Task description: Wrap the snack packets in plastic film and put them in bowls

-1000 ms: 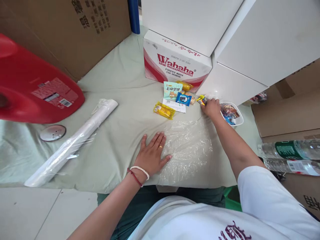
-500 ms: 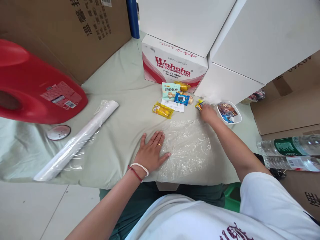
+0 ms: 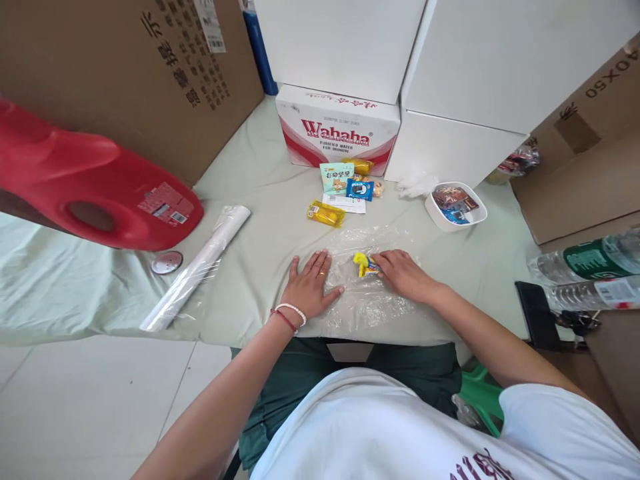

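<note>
Moving over from beside the white plastic tub, shiny yellow-and-blue wrapped sweets are now sitting between the hands, over clear crinkled plastic film. Their left hand is lying flat, fingers spread, seemingly steadying the film's edge; the right hand is pinching the sweets; I'd be releasing gently, avoiding rucks.

Red jug beside cardboard box

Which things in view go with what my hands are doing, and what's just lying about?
With your hands:
yellow-and-blue snack packet, held in your right hand
clear plastic sheet, partly under your left hand

Apparently just lying about:
red jug
white plastic roll
Wahaha carton
green-labelled bottle
</note>
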Tool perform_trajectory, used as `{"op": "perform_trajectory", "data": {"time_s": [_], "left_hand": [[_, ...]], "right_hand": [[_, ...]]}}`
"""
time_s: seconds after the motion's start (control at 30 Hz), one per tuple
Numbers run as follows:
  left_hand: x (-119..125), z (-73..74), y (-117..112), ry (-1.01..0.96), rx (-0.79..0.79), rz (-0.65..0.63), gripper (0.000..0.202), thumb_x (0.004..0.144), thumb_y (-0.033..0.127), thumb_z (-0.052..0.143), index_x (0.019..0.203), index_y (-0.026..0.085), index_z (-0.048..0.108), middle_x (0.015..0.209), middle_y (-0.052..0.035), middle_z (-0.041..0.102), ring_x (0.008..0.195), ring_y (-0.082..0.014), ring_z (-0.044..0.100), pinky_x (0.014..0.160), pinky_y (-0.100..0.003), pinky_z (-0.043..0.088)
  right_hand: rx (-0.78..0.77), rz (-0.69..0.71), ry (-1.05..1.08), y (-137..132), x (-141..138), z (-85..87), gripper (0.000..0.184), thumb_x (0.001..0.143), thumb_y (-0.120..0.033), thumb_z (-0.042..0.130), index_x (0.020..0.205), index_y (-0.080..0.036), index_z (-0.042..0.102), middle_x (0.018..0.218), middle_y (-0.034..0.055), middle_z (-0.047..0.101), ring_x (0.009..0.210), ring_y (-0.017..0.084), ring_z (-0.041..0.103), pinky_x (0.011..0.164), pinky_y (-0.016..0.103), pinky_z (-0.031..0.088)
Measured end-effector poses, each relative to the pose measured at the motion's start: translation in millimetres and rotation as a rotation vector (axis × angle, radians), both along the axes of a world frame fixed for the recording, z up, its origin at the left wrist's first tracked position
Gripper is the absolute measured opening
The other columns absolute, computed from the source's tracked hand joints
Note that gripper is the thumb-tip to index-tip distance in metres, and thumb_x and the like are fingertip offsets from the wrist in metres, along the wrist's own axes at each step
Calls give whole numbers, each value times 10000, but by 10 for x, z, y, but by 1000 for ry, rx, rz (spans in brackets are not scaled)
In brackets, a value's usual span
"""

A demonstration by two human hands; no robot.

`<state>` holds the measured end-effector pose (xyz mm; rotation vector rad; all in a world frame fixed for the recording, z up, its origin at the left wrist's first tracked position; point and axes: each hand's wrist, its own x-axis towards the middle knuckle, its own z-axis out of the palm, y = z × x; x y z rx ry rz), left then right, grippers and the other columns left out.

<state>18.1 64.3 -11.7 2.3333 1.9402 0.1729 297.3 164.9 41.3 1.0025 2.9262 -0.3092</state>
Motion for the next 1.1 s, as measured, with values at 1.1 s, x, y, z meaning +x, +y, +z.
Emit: {"op": "perform_trajectory", "data": {"time_s": [1.1], "left_hand": [[13, 20, 14, 32, -28, 4, 837, 1014, 655, 339, 1671, 144, 247, 1724, -176, 280, 1602, -330, 279, 1288, -645, 99]], "right_hand": [[35, -22, 45, 203, 80, 34, 412, 1050, -312, 483, 1413, -134, 564, 1318, 194, 592, 1282, 330, 488, 1173, 517, 320]]}}
